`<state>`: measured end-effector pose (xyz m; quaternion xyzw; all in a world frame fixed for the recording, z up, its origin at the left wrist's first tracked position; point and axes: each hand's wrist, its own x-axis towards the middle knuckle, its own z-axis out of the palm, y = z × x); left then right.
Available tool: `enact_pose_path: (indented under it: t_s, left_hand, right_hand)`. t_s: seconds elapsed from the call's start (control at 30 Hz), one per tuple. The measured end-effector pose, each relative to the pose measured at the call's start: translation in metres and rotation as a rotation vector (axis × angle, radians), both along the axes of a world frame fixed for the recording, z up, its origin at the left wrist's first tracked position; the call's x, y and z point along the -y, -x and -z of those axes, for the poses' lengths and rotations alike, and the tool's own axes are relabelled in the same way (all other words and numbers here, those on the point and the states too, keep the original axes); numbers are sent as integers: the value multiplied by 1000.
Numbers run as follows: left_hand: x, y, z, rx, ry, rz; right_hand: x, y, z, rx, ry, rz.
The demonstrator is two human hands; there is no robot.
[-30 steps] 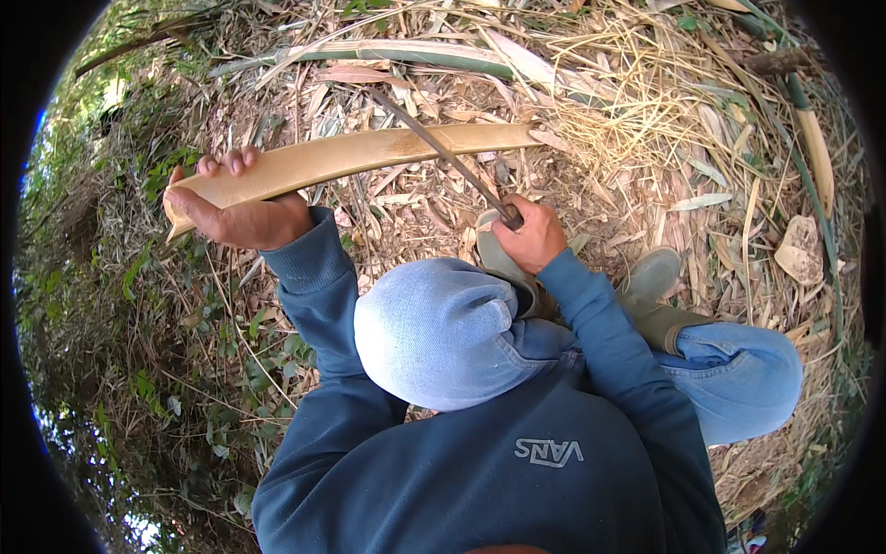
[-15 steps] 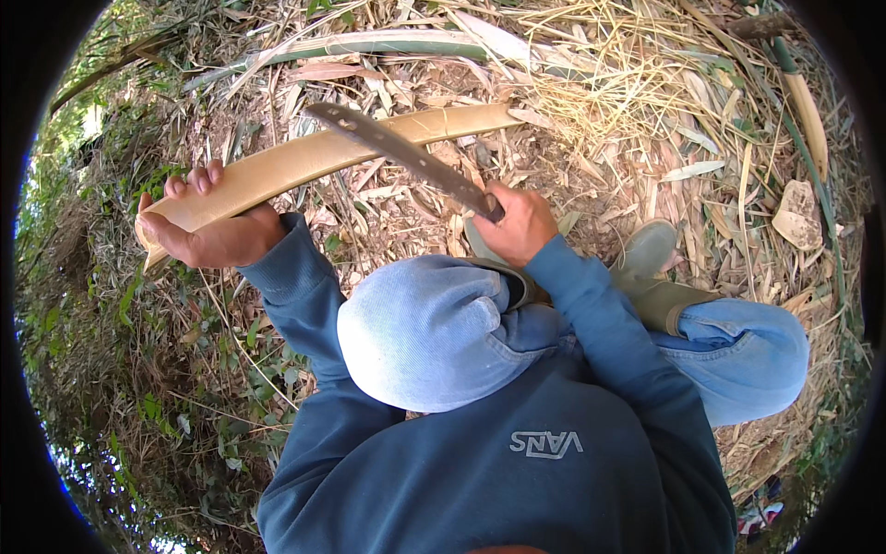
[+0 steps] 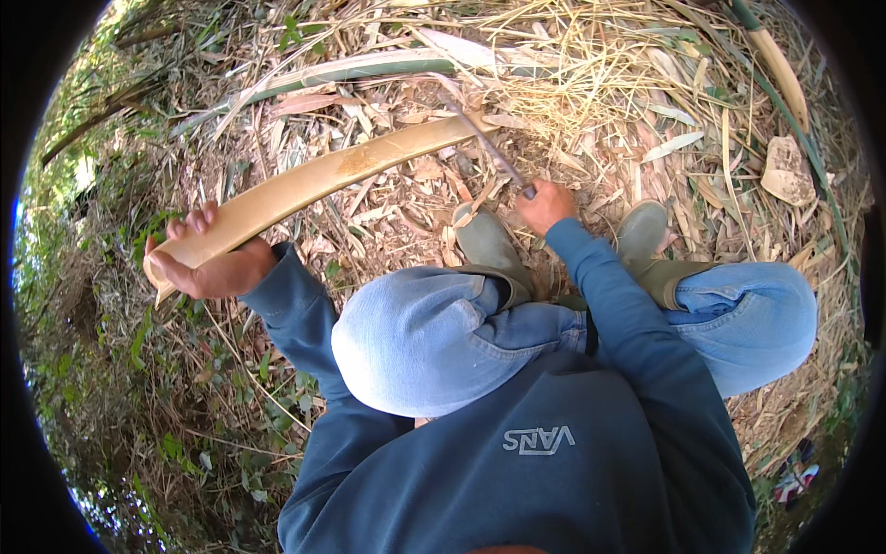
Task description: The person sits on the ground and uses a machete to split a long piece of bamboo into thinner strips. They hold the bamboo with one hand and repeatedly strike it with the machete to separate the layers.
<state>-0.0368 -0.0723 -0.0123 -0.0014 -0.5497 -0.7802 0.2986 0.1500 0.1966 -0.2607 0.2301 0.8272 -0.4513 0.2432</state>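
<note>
My left hand (image 3: 214, 270) is closed around the near left end of a long, pale split bamboo piece (image 3: 309, 187), with the thumb on its concave face and the fingertips over the far edge. The bamboo slants away to the right, its far end low over the litter. In front of my boots, my right hand (image 3: 546, 205) grips the handle of a dark-bladed machete (image 3: 492, 148). Seen nearly edge-on, the blade crosses the bamboo near its far end; whether they touch I cannot tell. A rough, browner patch (image 3: 355, 164) marks the bamboo's inner face.
Beyond lies a green bamboo length (image 3: 360, 66) beside a heap of yellow shavings (image 3: 600, 74). Dry leaves cover the ground around my rubber boots (image 3: 489, 242). At right are a pale flat chunk (image 3: 787, 173) and a bamboo pole (image 3: 780, 78). Green undergrowth (image 3: 157, 425) fills the left side.
The machete has swung right and turned edge-on, from the bamboo's middle to its far end. My right hand has shifted right. The left hand keeps its grip, and the browner patch is now uncovered.
</note>
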Motion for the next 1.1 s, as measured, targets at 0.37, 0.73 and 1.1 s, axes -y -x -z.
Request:
enact_pose_path:
  t_s: [0.37,0.73,1.1]
  left_hand:
    - [27,15,-6,61,106,-133]
    - [24,6,7,122,468,-710]
    - [26,2,11,124,485,-738]
  right_hand:
    - [-5,-13,31,99,-69,73]
    - [50,32,-92,-300,299,-116]
    - [19,18,-27,-59,101,-73]
